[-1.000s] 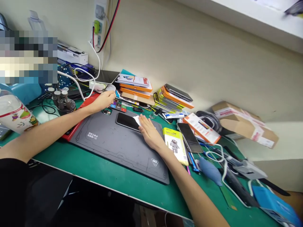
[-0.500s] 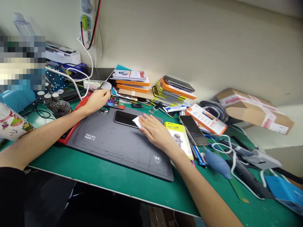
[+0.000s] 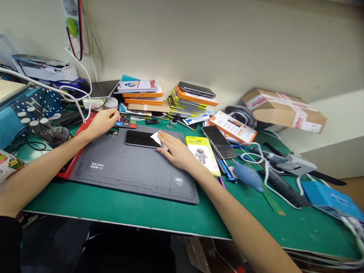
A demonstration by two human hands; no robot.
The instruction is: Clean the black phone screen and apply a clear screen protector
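Pressing right hand (image 3: 176, 151): laid flat, palm down, fingers side by side and thumb apart, over a small white wiping sheet (image 3: 157, 140); forearm enters from the near right.
Left hand (image 3: 105, 121): curled at the mat's far left; cannot tell whether its fingers close on anything.
Phone: black, glass-fronted rectangular phone (image 3: 138, 139), flat on the dark grey mat (image 3: 127, 165), right end under the sheet.
Since one second ago: right fingers point more to the left, and more sheet shows beyond them.
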